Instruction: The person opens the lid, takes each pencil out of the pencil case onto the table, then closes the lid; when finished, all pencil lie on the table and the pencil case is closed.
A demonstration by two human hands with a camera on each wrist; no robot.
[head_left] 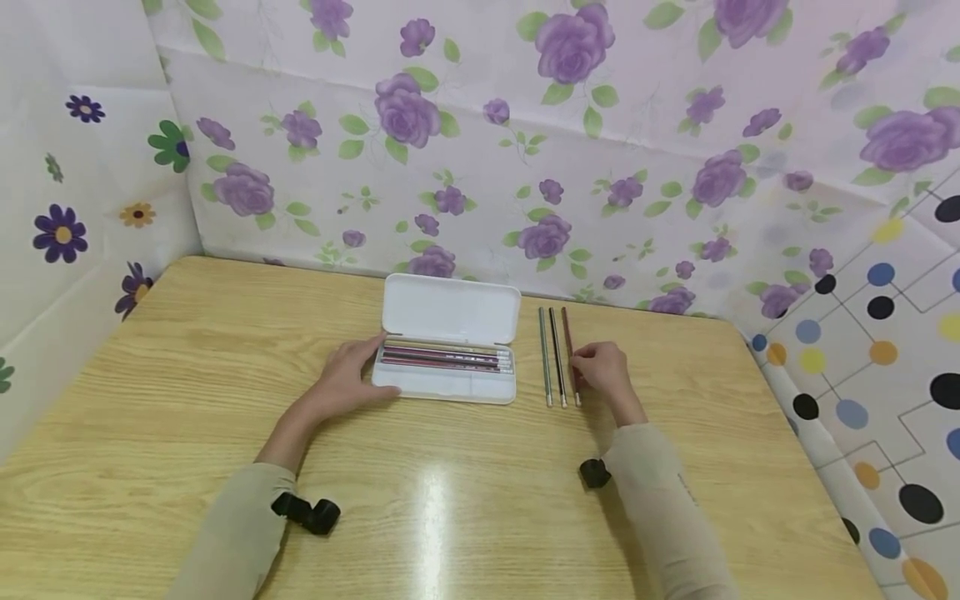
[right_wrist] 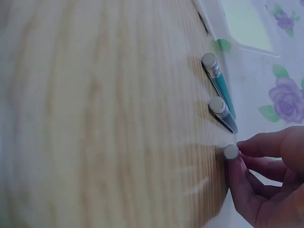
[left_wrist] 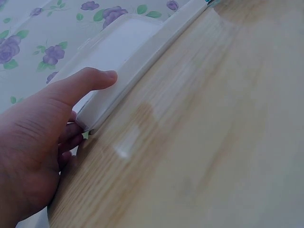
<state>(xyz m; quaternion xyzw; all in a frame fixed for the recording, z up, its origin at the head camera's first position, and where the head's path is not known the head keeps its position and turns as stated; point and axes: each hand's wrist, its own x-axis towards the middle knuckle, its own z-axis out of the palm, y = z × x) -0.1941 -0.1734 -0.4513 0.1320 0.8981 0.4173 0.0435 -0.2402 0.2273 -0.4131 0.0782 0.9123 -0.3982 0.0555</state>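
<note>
By the right hand (head_left: pixel 603 369), a slender dark-red pencil (head_left: pixel 567 332), white eraser (head_left: pixel 578 401) at its near end, is pinched; by the left hand (head_left: pixel 347 381), a white case (head_left: pixel 427 384) is gripped.

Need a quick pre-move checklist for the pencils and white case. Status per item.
1. Lid open: ok, raised behind the tray.
2. White case steadied: ok, left hand holds its left end, thumb at the front edge.
3. Space inside: ok, a bare strip shows in front of the stored pencils.
4. Grip on dark red pencil: ok, right hand pinches it near the eraser end.
5. Dark red pencil off the table: cannot tell, no clear gap visible.
6. Green pencil and black pencil put away: not ok, both lie outside, right of the case.
</note>
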